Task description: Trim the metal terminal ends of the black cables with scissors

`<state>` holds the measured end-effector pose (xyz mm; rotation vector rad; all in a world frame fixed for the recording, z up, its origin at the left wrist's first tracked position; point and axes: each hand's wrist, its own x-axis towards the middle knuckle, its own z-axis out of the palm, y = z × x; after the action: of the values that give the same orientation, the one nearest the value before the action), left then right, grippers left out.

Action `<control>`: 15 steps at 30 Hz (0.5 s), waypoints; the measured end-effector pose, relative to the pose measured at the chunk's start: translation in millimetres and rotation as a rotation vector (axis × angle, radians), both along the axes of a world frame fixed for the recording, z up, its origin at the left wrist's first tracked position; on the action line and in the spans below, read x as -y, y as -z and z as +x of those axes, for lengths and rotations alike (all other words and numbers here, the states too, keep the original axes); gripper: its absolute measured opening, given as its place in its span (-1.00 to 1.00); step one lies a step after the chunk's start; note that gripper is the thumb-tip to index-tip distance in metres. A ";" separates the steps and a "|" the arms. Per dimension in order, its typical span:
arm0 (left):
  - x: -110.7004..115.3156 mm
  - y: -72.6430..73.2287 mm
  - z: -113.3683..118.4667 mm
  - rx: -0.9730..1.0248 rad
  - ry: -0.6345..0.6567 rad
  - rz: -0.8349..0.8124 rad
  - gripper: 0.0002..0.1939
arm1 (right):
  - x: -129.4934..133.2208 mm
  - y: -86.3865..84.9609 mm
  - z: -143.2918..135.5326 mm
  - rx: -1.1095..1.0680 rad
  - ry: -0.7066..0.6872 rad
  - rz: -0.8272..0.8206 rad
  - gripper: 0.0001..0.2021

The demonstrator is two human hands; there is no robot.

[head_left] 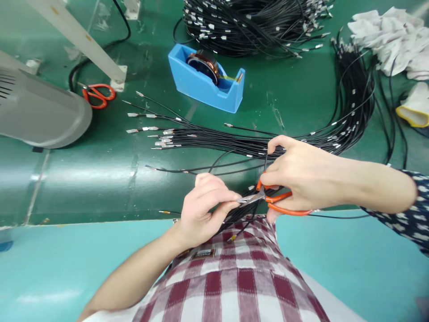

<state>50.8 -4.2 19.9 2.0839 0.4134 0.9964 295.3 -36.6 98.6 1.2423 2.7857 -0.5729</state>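
Note:
My right hand [298,174] grips a pair of scissors [284,202] with orange handles. Their blades point left and meet the fingertips of my left hand [211,203]. Between thumb and forefinger, my left hand pinches a small end piece at the blade tips, apparently a cable end; it is mostly hidden. Several black cables [231,217] run under both hands at the bench edge, over the checked apron. Just beyond the hands, a bundle of black cables [214,138] with white tags and metal ends lies across the green bench.
A blue tape dispenser [208,91] holds a brown roll. Behind it sits a large coil of black cables [248,27]. Other orange-handled scissors [98,95] lie beside a grey machine [43,107] at left. White gloves [390,40] and a yellow-cuffed glove [415,107] are at right.

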 end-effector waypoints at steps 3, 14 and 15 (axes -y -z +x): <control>0.1 -0.2 -0.2 -0.011 0.003 0.003 -0.87 | 1.4 -1.2 -2.1 -0.004 0.032 -0.006 -0.62; 0.3 -1.3 0.4 -0.068 -0.014 0.067 -0.88 | 6.0 -4.4 -6.5 0.027 0.080 -0.002 -0.57; 0.5 -0.8 0.2 -0.068 -0.015 0.066 -0.88 | 6.1 -4.4 -6.6 0.040 0.076 -0.003 -0.55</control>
<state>51.0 -4.7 20.6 2.1818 0.4363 0.9624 288.7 -42.7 103.0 1.3483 2.7144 -0.5502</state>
